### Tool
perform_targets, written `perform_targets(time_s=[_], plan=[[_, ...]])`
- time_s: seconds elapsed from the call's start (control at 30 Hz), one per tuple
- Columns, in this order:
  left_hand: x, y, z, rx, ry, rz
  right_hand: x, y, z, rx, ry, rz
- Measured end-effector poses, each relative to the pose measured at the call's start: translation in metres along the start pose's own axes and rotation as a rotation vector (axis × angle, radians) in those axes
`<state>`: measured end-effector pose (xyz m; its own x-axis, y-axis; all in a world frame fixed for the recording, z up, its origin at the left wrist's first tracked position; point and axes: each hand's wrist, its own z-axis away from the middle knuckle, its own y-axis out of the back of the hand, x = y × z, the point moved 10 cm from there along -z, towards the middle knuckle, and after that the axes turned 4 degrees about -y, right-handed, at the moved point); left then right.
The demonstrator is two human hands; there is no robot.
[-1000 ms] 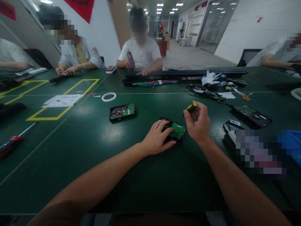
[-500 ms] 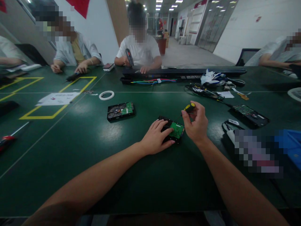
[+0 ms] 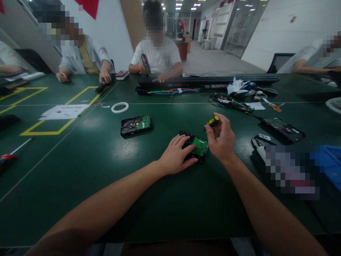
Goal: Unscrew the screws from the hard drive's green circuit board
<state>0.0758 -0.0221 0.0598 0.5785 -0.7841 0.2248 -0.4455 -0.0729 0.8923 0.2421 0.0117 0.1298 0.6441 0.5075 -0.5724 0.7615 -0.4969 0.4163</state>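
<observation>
A hard drive [image 3: 200, 146] with a green circuit board lies board side up on the table in front of me. My left hand [image 3: 178, 153] reaches over its left part, fingers along the far side and thumb at the near edge, holding it against the table. Above the drive's right end, my right hand [image 3: 222, 138] is closed on a screwdriver [image 3: 213, 121] with a yellow and black handle. The screwdriver's thin shaft points left and down; I cannot tell whether its tip touches the drive.
Another hard drive [image 3: 136, 126] lies to the left, a third [image 3: 283, 130] to the right. Beyond are a white tape ring [image 3: 119, 107], cables [image 3: 226, 101] and gloves [image 3: 239, 87]. A blue bin [image 3: 330, 165] stands at right; a red-handled screwdriver [image 3: 7, 159] lies far left. Co-workers sit opposite.
Both my hands stay almost in place, on the hard drive and the screwdriver. Across the table, a co-worker's hand has shifted a dark tool to the right.
</observation>
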Motion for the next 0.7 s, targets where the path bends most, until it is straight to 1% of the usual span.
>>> perform_targets(time_s=[0.43, 0.7], plan=[[0.0000, -0.0007, -0.0001, 0.009, 0.012, 0.002, -0.0074, -0.0020, 0.0008, -0.003, 0.029, 0.016], [0.0018, 0.0019, -0.0012, 0.009, 0.011, 0.012, -0.0051, -0.0022, 0.0020, 0.007, 0.043, 0.023]])
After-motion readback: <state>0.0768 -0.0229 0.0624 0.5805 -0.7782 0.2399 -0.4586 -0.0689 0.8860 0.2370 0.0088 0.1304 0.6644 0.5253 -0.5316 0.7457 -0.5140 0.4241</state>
